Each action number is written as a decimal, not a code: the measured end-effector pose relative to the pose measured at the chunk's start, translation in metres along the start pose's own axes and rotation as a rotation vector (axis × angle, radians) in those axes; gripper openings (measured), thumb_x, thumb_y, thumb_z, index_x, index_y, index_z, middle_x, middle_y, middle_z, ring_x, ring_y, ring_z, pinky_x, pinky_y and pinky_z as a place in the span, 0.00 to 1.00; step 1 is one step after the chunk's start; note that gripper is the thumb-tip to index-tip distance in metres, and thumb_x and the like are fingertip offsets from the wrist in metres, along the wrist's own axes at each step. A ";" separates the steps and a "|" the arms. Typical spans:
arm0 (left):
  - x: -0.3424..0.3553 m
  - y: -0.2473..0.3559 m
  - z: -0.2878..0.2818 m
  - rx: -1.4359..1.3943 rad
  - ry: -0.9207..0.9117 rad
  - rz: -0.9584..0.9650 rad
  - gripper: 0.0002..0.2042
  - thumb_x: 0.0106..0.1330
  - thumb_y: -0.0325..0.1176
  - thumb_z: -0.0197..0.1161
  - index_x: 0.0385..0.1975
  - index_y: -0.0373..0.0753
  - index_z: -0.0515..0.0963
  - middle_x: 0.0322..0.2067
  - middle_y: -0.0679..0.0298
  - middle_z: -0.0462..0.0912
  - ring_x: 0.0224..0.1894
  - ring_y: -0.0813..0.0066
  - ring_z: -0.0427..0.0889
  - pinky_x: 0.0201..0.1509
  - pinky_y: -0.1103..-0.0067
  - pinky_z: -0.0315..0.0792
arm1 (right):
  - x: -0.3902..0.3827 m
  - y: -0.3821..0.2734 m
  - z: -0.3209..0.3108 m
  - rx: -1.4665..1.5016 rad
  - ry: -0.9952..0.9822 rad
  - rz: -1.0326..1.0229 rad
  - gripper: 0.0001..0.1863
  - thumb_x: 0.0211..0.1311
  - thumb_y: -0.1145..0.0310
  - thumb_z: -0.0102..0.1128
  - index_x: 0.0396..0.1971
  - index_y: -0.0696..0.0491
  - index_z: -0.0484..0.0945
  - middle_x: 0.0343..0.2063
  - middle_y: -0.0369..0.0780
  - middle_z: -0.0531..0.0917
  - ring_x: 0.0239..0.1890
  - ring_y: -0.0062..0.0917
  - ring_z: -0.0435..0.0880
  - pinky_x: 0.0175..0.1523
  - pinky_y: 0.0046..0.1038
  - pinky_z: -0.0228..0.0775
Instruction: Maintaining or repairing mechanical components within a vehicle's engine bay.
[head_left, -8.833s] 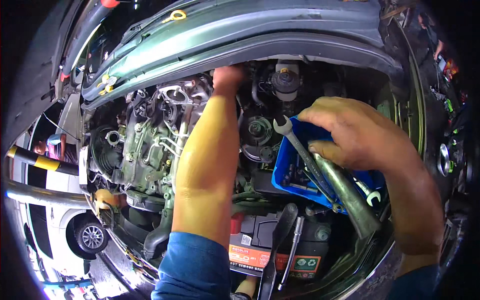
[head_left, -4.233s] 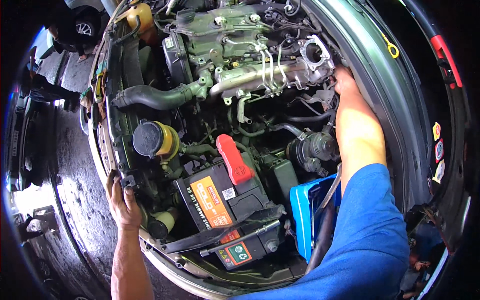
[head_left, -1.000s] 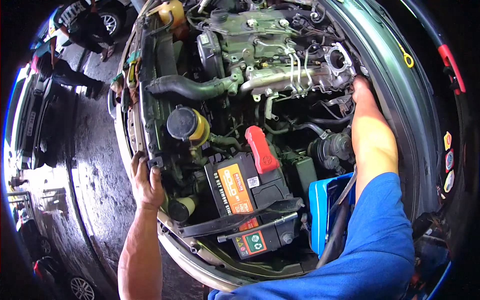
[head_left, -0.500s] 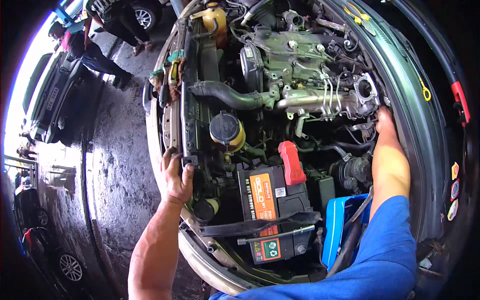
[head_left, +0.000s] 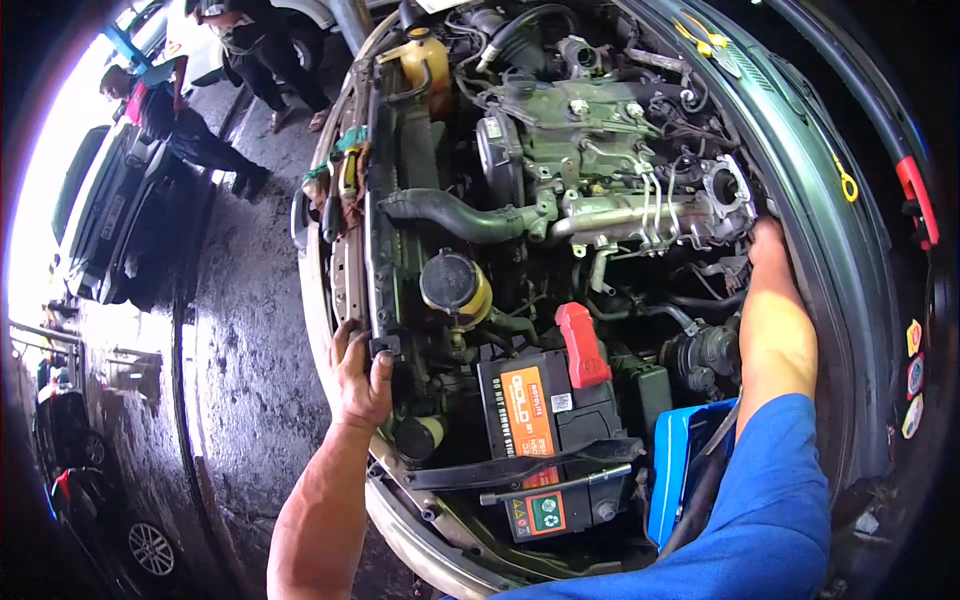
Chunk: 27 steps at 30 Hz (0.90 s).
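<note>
My left hand rests on the beige front crossmember of an open engine bay, thumb apart from the fingers, holding nothing loose. My right hand reaches down behind the engine, between it and the firewall side. Its fingers are hidden there. Close by that hand is a round metal throttle flange with an open bore. A metal pipe runs along the engine beside it. Below my right forearm lie hoses and a dark round part.
A black battery with a red terminal cover sits near me, a bar and a ratchet wrench across it. A blue tray is beside it. Screwdrivers and rags lie on the crossmember. Two people stand near parked cars at far left.
The view has shifted slightly, so the engine bay sits a little lower in the picture. Both hands keep their places. At far left, a standing person has shifted.
</note>
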<state>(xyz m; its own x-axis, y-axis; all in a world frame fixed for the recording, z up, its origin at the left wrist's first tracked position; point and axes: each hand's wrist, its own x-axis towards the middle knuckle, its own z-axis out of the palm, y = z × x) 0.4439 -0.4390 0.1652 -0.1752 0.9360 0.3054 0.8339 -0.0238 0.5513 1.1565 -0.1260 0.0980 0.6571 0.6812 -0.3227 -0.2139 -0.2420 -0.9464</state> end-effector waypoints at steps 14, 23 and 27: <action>0.000 -0.008 0.005 0.026 -0.060 0.043 0.35 0.68 0.62 0.44 0.50 0.29 0.73 0.56 0.41 0.69 0.61 0.42 0.67 0.66 0.60 0.59 | -0.050 -0.010 0.005 -0.233 0.160 -0.122 0.17 0.65 0.64 0.47 0.49 0.55 0.76 0.40 0.43 0.80 0.39 0.34 0.78 0.45 0.42 0.71; 0.002 -0.004 0.002 0.024 -0.078 0.015 0.36 0.68 0.64 0.43 0.50 0.30 0.73 0.57 0.41 0.68 0.61 0.42 0.66 0.66 0.60 0.58 | -0.028 0.000 -0.001 -0.234 0.173 -0.180 0.16 0.65 0.67 0.48 0.48 0.57 0.75 0.40 0.44 0.79 0.38 0.35 0.77 0.45 0.44 0.71; 0.002 -0.004 0.003 0.030 -0.053 0.023 0.37 0.67 0.65 0.43 0.50 0.30 0.73 0.57 0.41 0.68 0.61 0.42 0.66 0.66 0.59 0.58 | -0.023 0.005 0.000 -0.097 0.151 -0.142 0.14 0.66 0.67 0.49 0.47 0.55 0.75 0.39 0.43 0.79 0.37 0.33 0.76 0.44 0.42 0.70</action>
<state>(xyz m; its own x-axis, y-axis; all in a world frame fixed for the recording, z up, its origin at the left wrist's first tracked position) 0.4416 -0.4364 0.1614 -0.1280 0.9526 0.2758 0.8530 -0.0361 0.5206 1.1402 -0.1425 0.1012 0.7779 0.6039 -0.1737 -0.0455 -0.2216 -0.9741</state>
